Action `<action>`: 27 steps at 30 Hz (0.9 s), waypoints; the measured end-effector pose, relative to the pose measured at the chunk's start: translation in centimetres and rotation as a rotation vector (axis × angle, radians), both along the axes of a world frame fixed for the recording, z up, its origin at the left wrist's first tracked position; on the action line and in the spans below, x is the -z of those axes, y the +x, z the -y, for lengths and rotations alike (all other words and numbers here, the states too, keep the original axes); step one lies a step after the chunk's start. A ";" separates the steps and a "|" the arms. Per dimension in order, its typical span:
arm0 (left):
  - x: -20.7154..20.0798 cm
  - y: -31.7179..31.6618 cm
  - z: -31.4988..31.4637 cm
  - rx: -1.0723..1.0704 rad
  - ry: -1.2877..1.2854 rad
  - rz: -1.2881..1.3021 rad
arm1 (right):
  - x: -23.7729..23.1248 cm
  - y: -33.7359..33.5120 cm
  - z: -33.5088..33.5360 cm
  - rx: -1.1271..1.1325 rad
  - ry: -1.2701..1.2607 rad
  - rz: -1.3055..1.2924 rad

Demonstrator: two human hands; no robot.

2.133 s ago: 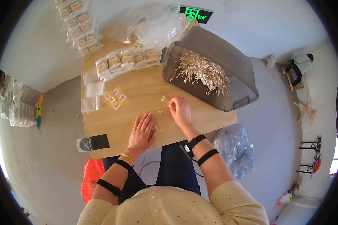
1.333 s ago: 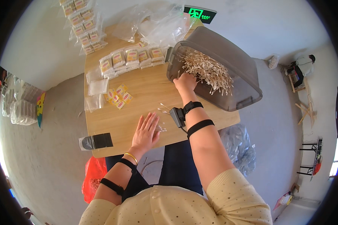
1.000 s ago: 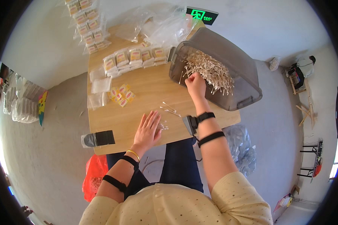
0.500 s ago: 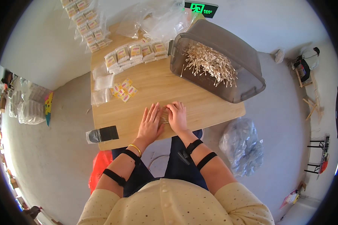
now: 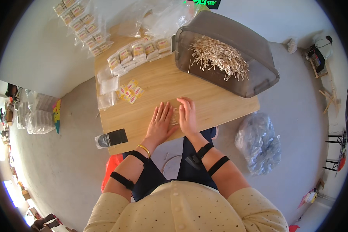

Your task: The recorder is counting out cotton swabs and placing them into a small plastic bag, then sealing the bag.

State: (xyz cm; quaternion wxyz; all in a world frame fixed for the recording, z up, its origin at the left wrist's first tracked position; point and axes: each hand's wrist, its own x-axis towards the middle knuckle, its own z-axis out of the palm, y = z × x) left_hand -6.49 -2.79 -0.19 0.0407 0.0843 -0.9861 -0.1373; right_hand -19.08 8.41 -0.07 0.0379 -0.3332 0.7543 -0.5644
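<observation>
A small bunch of cotton swabs [image 5: 175, 116] lies on the wooden table [image 5: 224, 108] near its front edge, between my two hands and partly covered by them. My left hand [image 5: 159, 124] rests flat beside the bunch, fingers stretched out and thumb toward the swabs. On the other side, my right hand [image 5: 188, 120] stands on its edge with fingers extended and slightly bent, gripping nothing visible. Beyond them, small printed yellow-and-white cards [image 5: 130, 92] are scattered. A tipped grey plastic bin [image 5: 255, 46] holds a heap of loose cotton swabs [image 5: 220, 58].
Filled swab packets [image 5: 138, 51] stand in a row at the back, with clear bags [image 5: 168, 23] behind them. Small clear sleeves [image 5: 109, 86] lie along the left edge. A black-and-clear packet [image 5: 117, 137] sits at the front left corner. A bulging plastic bag [image 5: 259, 145] is on the floor at right.
My right hand has drawn slightly away from the swabs, its fingers straightening and turning onto edge. My left hand stays flat beside them. The whole view has shifted a little.
</observation>
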 end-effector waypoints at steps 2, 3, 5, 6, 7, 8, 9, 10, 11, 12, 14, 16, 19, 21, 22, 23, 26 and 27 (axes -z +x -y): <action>0.0 0.0 0.1 0.009 0.021 -0.013 | 0.1 1.0 1.6 -0.075 0.025 0.038; 0.4 0.3 0.2 0.014 0.016 0.008 | 0.3 1.6 2.8 -0.118 -0.008 0.052; 1.4 0.8 0.5 0.022 0.005 0.045 | 0.3 2.5 4.6 -0.221 -0.058 0.122; 1.3 0.8 0.4 0.006 0.018 0.020 | 0.6 2.2 4.8 -0.218 -0.081 0.110; 1.2 0.8 0.3 -0.009 0.030 -0.004 | 1.0 1.8 5.0 -0.214 -0.103 0.097; 1.1 0.7 0.2 -0.023 0.043 -0.030 | 1.3 1.3 4.9 -0.210 -0.127 0.084; 0.8 0.7 0.1 -0.040 -0.003 -0.012 | 1.3 0.8 4.6 -0.175 -0.115 0.089; 0.5 0.8 0.0 -0.059 -0.048 0.007 | 1.3 0.1 3.8 -0.143 -0.101 0.095; 0.2 0.9 -0.2 -0.076 -0.093 0.026 | 1.2 -0.5 2.9 -0.110 -0.087 0.101; 0.0 1.2 -0.1 -0.088 -0.095 0.044 | 1.0 -0.9 2.2 -0.109 -0.089 0.112; -0.2 0.9 -0.1 -0.096 -0.091 0.067 | 0.9 -1.9 0.5 -0.091 -0.086 0.119; -0.3 1.1 -0.1 -0.086 -0.073 0.049 | 0.7 -1.9 -0.5 -0.075 -0.066 0.111; -0.3 1.1 -0.2 -0.084 -0.066 0.019 | 0.5 -1.8 -1.2 -0.058 -0.055 0.092; -0.1 0.9 -0.1 -0.093 -0.074 0.002 | 0.4 -1.6 -1.4 -0.060 -0.039 0.102; 0.1 0.6 0.2 -0.100 -0.080 -0.004 | 0.3 -1.6 -1.4 -0.067 -0.024 0.120; 0.3 0.3 0.5 -0.108 -0.086 -0.011 | 0.2 -1.6 -1.4 -0.073 -0.010 0.138; -0.2 -0.5 0.7 -0.137 -0.080 -0.019 | 0.3 -1.8 -1.4 -0.083 -0.007 0.120; -0.4 -0.5 0.7 -0.150 -0.040 -0.043 | 0.4 -1.9 -1.5 -0.091 0.012 0.110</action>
